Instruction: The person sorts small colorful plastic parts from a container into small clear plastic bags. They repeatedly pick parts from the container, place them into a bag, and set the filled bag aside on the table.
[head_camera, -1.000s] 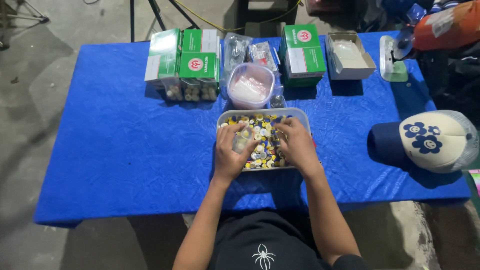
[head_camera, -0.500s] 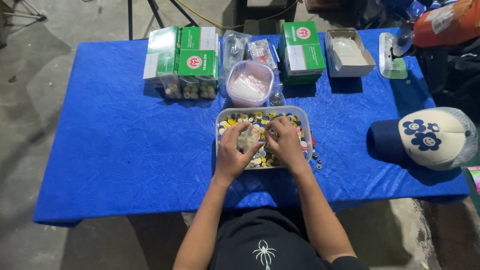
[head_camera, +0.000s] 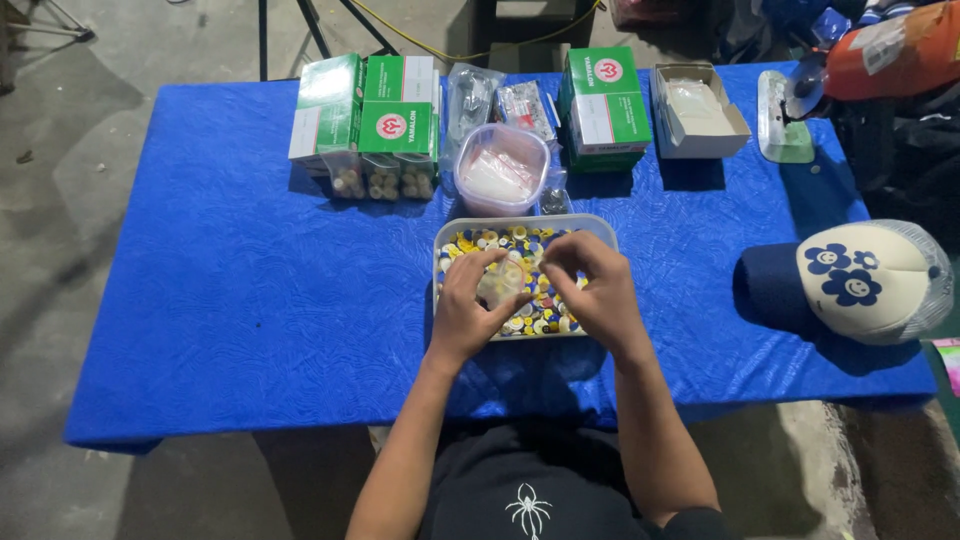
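A tray (head_camera: 600, 232) of small caps (head_camera: 520, 243) is set at the table's (head_camera: 250, 300) near middle, with both hands placed over it. Behind it a tub (head_camera: 500, 168) is stood. Stacked boxes (head_camera: 370, 105) are placed far left, another stack (head_camera: 605, 105) and an open box (head_camera: 700, 110) right. A cap (head_camera: 860, 280) is laid at the right edge.

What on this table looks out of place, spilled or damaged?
Nothing looks spilled or damaged. Both hands, left hand and right hand, are over the tray of small coloured caps. The only oddity is a cap lying on the blue tablecloth, among boxes and parts.
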